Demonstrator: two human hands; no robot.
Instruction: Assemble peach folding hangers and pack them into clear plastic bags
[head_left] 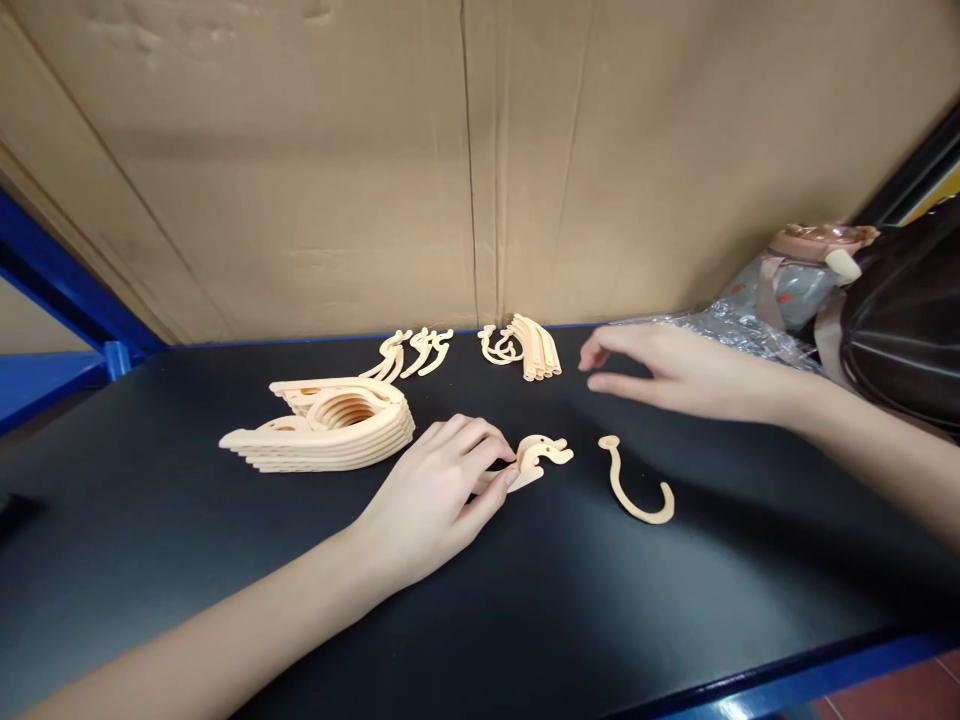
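Two-handed, working before a broad cardboard panel (247, 180), over a black tabletop (562, 610). Facing a layered stack (345, 450) of pale parts on the left. Resting the left hand (454, 475) low, near the middle and right of the stack, and pinching pale curved pieces (526, 470) between thumb and fingertips. Holding the right hand (652, 370) aloft at far right, with thumb and fingers parted, apparently gripping nothing. Probably handling the pinched pieces best by pressing lightly at the edges, letting the tabletop bear the weight, steadying rather than squeezing, and keeping the curled ends uncovered for easy viewing. Pointing those ends right and slightly far, with a long axis seemingly running left to right from under the fingers; partly hiding its line there. Seeing a bundle of short bars (538, 348) by the far edge. Seeing also a slim hook (616, 482) lying alone on the right, touching neither hand, running lengthwise from a flat round end at far left to a bend at near right, and turning its tip toward the far side.
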